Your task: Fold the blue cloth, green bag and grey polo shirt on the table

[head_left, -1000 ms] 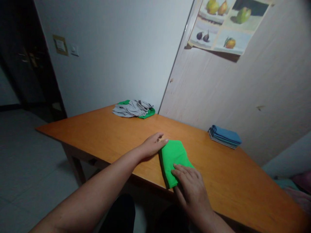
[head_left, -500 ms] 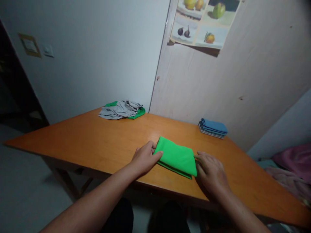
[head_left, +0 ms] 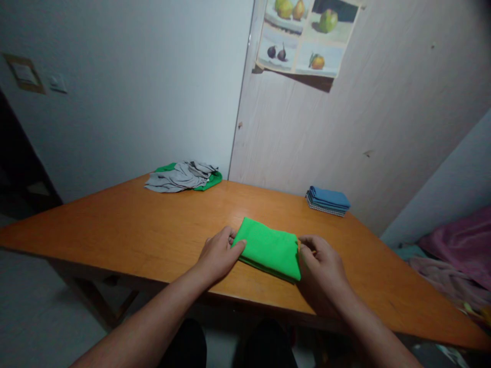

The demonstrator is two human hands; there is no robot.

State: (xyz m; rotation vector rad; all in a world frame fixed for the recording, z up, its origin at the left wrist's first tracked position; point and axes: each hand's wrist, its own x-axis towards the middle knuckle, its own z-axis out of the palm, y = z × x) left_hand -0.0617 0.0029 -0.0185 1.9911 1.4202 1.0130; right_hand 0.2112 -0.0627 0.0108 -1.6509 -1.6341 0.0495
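Note:
A bright green folded cloth (head_left: 267,250) lies near the front edge of the wooden table, its layers stacked in a flat rectangle. My left hand (head_left: 220,254) grips its left end, thumb on top and fingers curled at the side and beneath. At the opposite end, my right hand (head_left: 321,259) is closed, thumb and forefinger pinching the cloth's right edge. Its other fingertips are partly hidden.
A crumpled grey and green cloth pile (head_left: 182,177) sits at the back left of the table (head_left: 115,230). Neatly folded blue and checked cloths (head_left: 328,201) are stacked at the back right. Pink fabric (head_left: 460,245) lies beyond the right edge. A fruit poster (head_left: 303,38) hangs above.
The whole view has shifted, so things appear farther left. My right thumb has come up against the green cloth's right edge, and the lower layer there sticks out less.

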